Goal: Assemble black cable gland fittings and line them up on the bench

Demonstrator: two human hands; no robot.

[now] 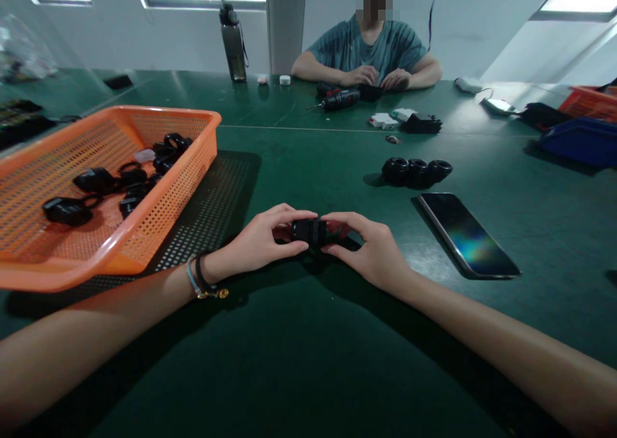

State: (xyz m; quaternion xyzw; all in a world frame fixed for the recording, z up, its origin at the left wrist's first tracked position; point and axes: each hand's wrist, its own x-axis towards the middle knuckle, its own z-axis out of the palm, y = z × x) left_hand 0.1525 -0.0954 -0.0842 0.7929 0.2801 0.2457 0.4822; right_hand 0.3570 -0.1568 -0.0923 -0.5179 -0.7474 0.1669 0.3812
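A small black cylindrical part is held just above the green table, between my two hands. My left hand pinches its left end between thumb and fingers. On its right end, the thumb and fingers of my right hand are closed too. Shadow hides the underside of the part. An orange perforated basket to the left holds several black parts. Beyond my right hand, three black ring-shaped parts sit in a row.
A phone lies to the right. Farther back are a power drill, white and black pieces, a dark bottle and a blue bin. A person sits across the table, both hands near a dark object.
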